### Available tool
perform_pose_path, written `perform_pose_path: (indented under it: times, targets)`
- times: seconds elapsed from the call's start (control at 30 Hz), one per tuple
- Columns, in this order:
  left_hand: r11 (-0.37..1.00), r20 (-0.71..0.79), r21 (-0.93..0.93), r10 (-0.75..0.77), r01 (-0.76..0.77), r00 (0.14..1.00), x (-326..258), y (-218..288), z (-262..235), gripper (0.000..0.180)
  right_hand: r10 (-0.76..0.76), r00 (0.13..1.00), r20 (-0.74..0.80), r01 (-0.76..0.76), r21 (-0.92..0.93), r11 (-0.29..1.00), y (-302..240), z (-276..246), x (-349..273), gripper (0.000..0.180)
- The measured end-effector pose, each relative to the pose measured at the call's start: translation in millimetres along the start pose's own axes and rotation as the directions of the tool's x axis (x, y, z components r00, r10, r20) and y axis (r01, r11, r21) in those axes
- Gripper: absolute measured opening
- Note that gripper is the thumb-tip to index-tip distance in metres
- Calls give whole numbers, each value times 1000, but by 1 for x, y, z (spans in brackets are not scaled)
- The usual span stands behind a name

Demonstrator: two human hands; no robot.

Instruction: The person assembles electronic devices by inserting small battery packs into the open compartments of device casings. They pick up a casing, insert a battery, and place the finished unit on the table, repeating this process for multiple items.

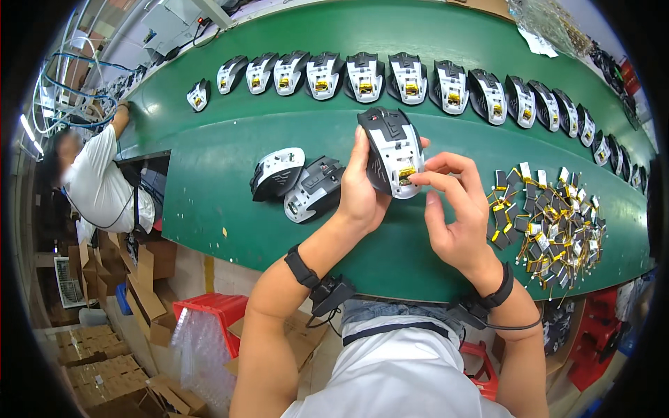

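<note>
My left hand [362, 198] is wrapped round a black and white computer mouse [391, 143], holding it above the green table with its opened rear cavity in sight. Inside that cavity sits a small yellow-taped part [406, 172] with wires. My right hand [458, 216] has its fingers apart, the fingertips at the cavity's edge beside the yellow part; the thumb stays clear of them. Left of my left hand lie a white-topped mouse [280, 169] and another opened mouse [315, 189], touching each other. To the right is a heap of small wired battery packs [554, 226], grey and yellow.
A curved row of similar mice [366, 78] lines the far side of the green table [230, 230]. Clear plastic bags [550, 24] lie at the far right. Red stools [226, 310] and cardboard boxes [143, 285] stand below. Another person [104, 177] is at the left.
</note>
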State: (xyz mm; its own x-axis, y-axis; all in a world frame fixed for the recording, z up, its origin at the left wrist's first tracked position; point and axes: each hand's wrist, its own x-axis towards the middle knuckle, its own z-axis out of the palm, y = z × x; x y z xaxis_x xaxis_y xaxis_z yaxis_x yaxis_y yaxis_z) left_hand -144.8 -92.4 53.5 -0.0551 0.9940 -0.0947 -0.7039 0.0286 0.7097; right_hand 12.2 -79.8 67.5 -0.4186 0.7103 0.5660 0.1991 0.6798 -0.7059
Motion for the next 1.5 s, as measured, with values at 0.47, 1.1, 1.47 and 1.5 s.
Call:
perform_pose_path:
  times: [0.47,1.1,1.47,1.5]
  targets:
    - [996,112,-70,62,-55,992,-19,55,-3,52,138,987,87,-134,-53,990,-21,8,12,24]
    - [480,-511,851,850,215,125,23,270,-332,64,154,908,390,-138,-68,988,-8,33,-7,23]
    - [121,-497,629,822,768,278,49,277,-335,66,184,914,362,-163,-87,983,-9,39,-4,13]
    - [81,-484,575,836,814,258,49,275,-340,67,192,908,372,-175,-80,981,-11,40,-3,13]
